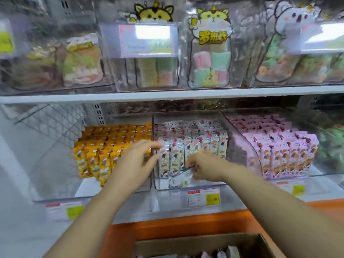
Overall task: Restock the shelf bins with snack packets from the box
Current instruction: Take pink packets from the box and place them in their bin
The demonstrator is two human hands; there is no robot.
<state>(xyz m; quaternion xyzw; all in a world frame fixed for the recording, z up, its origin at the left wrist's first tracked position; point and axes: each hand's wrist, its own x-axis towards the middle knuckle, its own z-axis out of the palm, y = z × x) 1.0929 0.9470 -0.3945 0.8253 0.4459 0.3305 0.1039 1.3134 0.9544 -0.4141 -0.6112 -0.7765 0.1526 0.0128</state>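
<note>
Cream snack packet point(180, 179) is pinched by the right hand point(206, 167), the nearer 1, low at the front of the middle bin point(208, 185), long axis slanted down-left. The left hand point(136, 161) is held spread, empty, beside the bin's left wall.

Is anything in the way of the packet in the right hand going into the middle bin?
Nothing visible is. The right hand pinches a white packet already low in the middle bin, in the free strip before the standing white packets. The left hand is open by the bin's left wall, off to the side.
</note>
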